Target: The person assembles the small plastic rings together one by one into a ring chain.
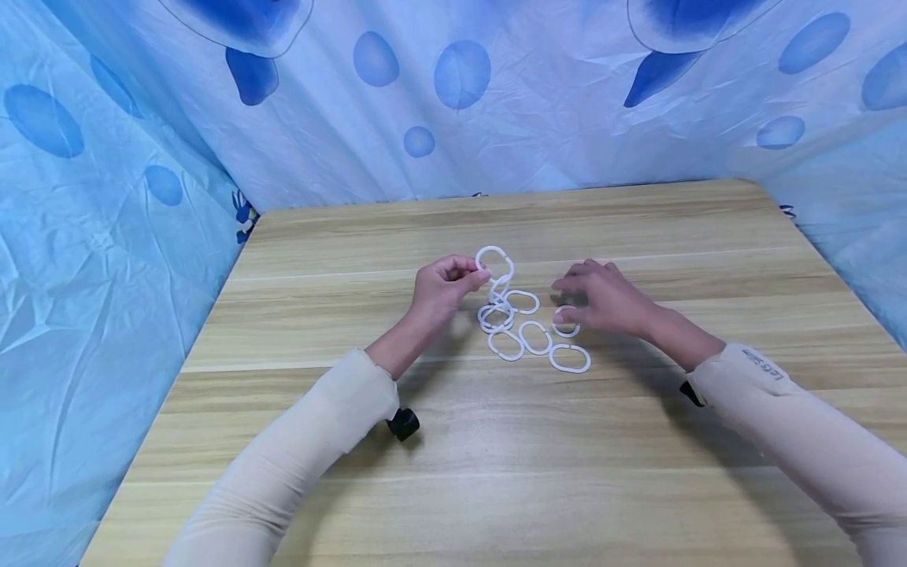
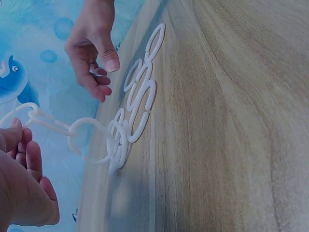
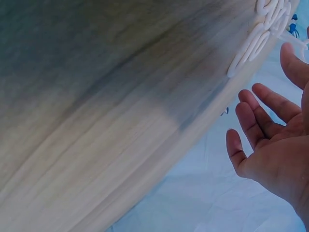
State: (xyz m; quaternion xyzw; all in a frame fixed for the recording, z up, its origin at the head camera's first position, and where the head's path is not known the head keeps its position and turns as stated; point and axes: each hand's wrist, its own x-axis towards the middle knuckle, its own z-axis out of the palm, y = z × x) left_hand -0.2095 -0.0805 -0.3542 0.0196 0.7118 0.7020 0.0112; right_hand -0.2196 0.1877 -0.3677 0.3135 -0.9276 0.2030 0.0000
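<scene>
My left hand point(image 1: 442, 291) pinches the top white plastic link point(image 1: 492, 248) of a short chain between thumb and fingers. From it the chain hangs toward the table, its lower links point(image 2: 89, 120) reaching the pile. Several more white links point(image 1: 569, 371), oval with a small gap in the side, lie on the wood close together. My right hand point(image 1: 608, 301) hovers over the right side of the pile, fingers loosely bent and apart. In the right wrist view that hand point(image 3: 275, 140) holds nothing. Its thumb partly overlaps one link point(image 1: 575, 334) in the head view.
The wooden table point(image 1: 496, 472) carries the links near its middle. Behind it hangs a blue curtain point(image 1: 312, 134) with a bubble print, which also runs along the left and right sides. A black device point(image 1: 404, 424) sits under the left wrist.
</scene>
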